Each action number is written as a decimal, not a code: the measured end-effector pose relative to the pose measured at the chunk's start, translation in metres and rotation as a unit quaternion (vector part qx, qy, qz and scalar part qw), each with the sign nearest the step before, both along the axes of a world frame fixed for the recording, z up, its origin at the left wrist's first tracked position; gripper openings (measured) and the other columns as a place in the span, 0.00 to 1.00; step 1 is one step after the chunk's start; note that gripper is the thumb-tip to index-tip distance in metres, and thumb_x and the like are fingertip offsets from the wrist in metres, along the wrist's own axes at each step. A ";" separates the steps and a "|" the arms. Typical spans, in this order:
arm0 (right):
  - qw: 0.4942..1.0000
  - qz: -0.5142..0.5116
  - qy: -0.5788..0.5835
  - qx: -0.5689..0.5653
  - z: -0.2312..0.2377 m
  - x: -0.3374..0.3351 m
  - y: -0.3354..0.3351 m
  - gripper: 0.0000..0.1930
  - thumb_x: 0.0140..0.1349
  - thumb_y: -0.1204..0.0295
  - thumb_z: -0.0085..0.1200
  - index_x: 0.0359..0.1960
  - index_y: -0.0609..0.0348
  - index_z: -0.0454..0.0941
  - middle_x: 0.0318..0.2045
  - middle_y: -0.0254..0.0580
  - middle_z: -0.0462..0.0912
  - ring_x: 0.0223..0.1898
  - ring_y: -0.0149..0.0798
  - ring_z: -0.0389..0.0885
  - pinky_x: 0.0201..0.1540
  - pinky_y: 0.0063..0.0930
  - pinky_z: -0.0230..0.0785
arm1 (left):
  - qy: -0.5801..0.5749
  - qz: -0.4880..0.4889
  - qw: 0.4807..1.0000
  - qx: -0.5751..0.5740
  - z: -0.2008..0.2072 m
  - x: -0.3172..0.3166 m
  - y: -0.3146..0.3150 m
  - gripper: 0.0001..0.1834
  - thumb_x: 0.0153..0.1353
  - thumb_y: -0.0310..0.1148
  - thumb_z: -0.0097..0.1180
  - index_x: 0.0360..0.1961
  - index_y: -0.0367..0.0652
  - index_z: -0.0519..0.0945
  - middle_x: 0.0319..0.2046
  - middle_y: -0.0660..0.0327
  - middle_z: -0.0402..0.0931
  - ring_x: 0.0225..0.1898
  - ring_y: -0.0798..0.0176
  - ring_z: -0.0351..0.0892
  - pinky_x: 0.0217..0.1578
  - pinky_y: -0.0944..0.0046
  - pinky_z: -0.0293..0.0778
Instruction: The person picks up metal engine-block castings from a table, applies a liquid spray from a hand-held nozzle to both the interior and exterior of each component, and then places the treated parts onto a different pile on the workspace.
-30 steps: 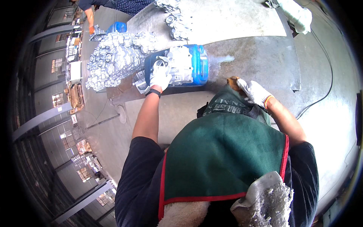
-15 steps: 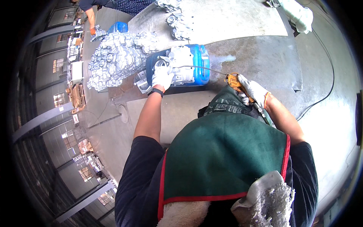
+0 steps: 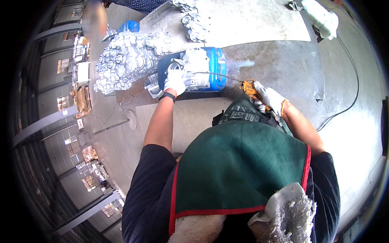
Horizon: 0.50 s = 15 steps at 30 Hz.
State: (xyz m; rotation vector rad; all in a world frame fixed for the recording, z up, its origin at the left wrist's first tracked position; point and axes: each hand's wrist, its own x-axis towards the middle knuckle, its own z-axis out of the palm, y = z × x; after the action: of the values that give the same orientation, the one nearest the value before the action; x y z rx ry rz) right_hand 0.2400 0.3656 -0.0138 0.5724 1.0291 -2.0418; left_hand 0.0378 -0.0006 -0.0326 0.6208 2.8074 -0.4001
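A silvery metal casting [image 3: 195, 65] lies on its side on a blue plastic drum [image 3: 219, 65]. My left hand [image 3: 175, 83], in a white glove, grips the casting's near left part beside a round opening. In my gloved right hand [image 3: 270, 99] is a yellow air blow gun [image 3: 249, 87], held to the right of the drum. Its long thin nozzle reaches left across the drum, and the tip ends at the casting, where I cannot make it out. A hose fitting shows below my right hand.
A heap of castings [image 3: 125, 58] stands left of the drum. More castings [image 3: 195, 26] lie on a pale sheet [image 3: 251, 20] at the back. A co-worker [image 3: 137, 6] is at the far left by another blue drum [image 3: 129, 26]. A dark hose [image 3: 357, 77] curves along the right.
My two hands keep nearly the same places on the casting and the air blow gun. The co-worker at the far left has shifted, and a blurred patch now covers part of them. The view has shifted slightly.
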 end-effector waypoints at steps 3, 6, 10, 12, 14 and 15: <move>1.000 -0.014 0.003 -0.020 -0.005 -0.001 0.005 0.26 0.67 0.47 0.33 0.27 0.58 0.71 0.12 0.28 0.65 0.10 0.25 0.60 0.12 0.19 0.53 | -0.030 0.036 0.999 -0.003 0.005 -0.002 0.009 0.24 0.44 0.29 0.56 0.47 0.39 0.71 0.47 0.44 0.70 0.49 0.44 0.71 0.49 0.54 0.70; 1.000 0.001 0.020 0.016 -0.002 -0.001 -0.003 0.26 0.67 0.47 0.33 0.26 0.57 0.70 0.12 0.28 0.64 0.10 0.24 0.60 0.12 0.19 0.53 | -0.053 0.062 0.997 0.010 0.010 0.001 0.013 0.24 0.44 0.29 0.56 0.46 0.38 0.71 0.48 0.44 0.70 0.50 0.44 0.70 0.49 0.54 0.69; 1.000 0.005 -0.004 0.012 0.007 -0.001 -0.002 0.26 0.67 0.47 0.34 0.27 0.59 0.70 0.12 0.29 0.64 0.09 0.25 0.59 0.12 0.19 0.54 | -0.016 0.043 0.999 0.003 0.011 0.003 0.016 0.24 0.44 0.28 0.56 0.46 0.38 0.71 0.47 0.43 0.70 0.51 0.44 0.70 0.49 0.54 0.69; 1.000 -0.006 -0.004 -0.006 0.002 0.000 -0.002 0.25 0.67 0.48 0.34 0.28 0.59 0.70 0.12 0.29 0.64 0.09 0.25 0.59 0.11 0.19 0.53 | -0.025 0.036 0.999 -0.002 0.010 0.003 0.013 0.23 0.44 0.28 0.55 0.46 0.38 0.71 0.47 0.43 0.70 0.50 0.43 0.70 0.49 0.53 0.69; 1.000 -0.010 -0.002 0.014 0.005 0.003 0.006 0.25 0.67 0.49 0.33 0.27 0.58 0.70 0.12 0.29 0.64 0.09 0.25 0.59 0.12 0.19 0.53 | -0.026 0.032 0.999 0.001 0.008 0.003 0.011 0.23 0.44 0.28 0.55 0.45 0.37 0.71 0.47 0.43 0.70 0.50 0.43 0.70 0.49 0.53 0.69; 1.000 -0.012 -0.005 0.021 0.007 0.005 0.011 0.25 0.67 0.49 0.34 0.27 0.57 0.70 0.12 0.28 0.64 0.10 0.24 0.59 0.12 0.19 0.53 | -0.022 0.032 0.999 0.005 0.008 0.003 0.010 0.23 0.44 0.28 0.54 0.45 0.37 0.71 0.47 0.43 0.70 0.50 0.42 0.70 0.49 0.53 0.69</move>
State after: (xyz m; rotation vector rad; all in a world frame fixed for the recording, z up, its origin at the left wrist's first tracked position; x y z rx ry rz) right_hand 0.2448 0.3769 -0.0070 0.6193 1.0648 -2.0401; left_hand 0.0406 0.0098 -0.0251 0.5341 2.7803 -0.3546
